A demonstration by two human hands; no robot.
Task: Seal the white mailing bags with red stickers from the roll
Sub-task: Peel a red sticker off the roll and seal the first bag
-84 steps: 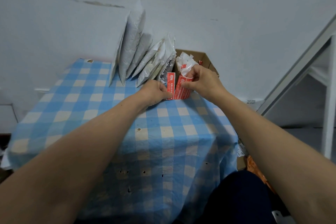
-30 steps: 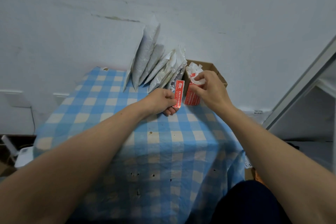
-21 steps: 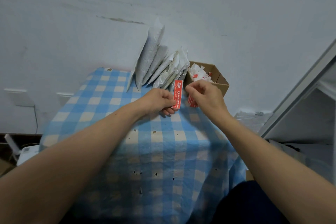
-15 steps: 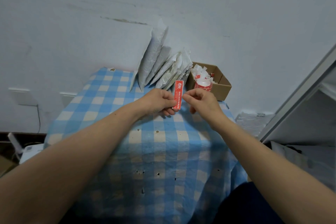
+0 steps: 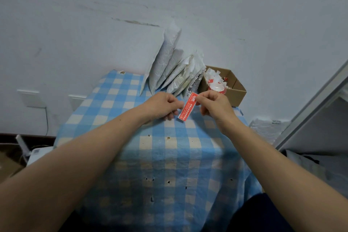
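Note:
A single red sticker (image 5: pixel 187 107) with white print hangs tilted between my hands, above the checked tablecloth. My left hand (image 5: pixel 163 105) pinches its left edge near the middle. My right hand (image 5: pixel 214 104) pinches its top right corner. Several white mailing bags (image 5: pixel 170 64) lean in a row against the wall just behind my hands. The sticker roll (image 5: pixel 218 87) lies in a cardboard box (image 5: pixel 236 90) to the right of the bags, among white backing scraps.
The blue and cream checked cloth (image 5: pixel 156 156) covers a small table and hangs over its front edge. A white wall stands close behind. A grey frame (image 5: pixel 316 103) rises at right, and a white device (image 5: pixel 35 153) with cables sits on the floor at left.
My right hand let go of the roll, which now lies in the box, and came over to pinch the sticker's top corner. The sticker has tilted.

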